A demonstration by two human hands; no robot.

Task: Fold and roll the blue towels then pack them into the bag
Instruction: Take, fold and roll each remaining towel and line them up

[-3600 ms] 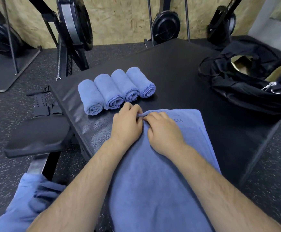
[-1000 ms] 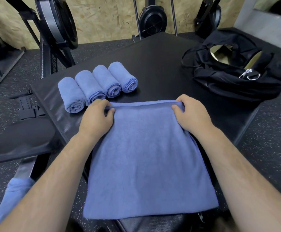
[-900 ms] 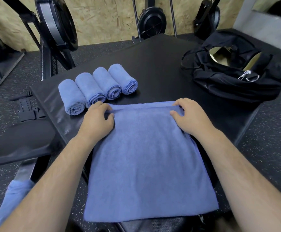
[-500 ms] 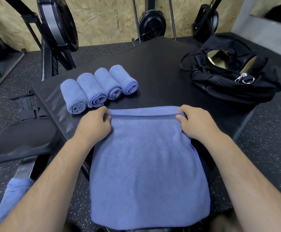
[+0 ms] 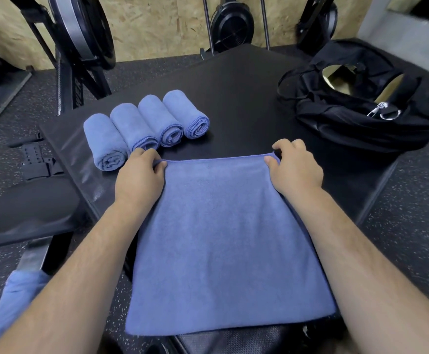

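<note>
A flat blue towel [image 5: 223, 241] lies on the black padded platform [image 5: 234, 93] and hangs over its near edge. My left hand [image 5: 139, 177] pinches the towel's far left corner. At the far right corner my right hand [image 5: 295, 167] pinches the towel too. The far edge is stretched straight between them. Several rolled blue towels [image 5: 144, 123] lie side by side just beyond my left hand. An open black bag [image 5: 356, 116] sits at the platform's right, its pale lining showing.
More blue cloth [image 5: 11, 302] hangs at the lower left, off the platform. A black padded seat [image 5: 27, 210] stands left of the platform. Black gym machines [image 5: 80, 34] and a chipboard wall stand behind. Speckled rubber floor surrounds everything.
My hands moved from the towel's middle out to its far corners, and the small fold at the far edge is gone. The edge now lies flat and taut.
</note>
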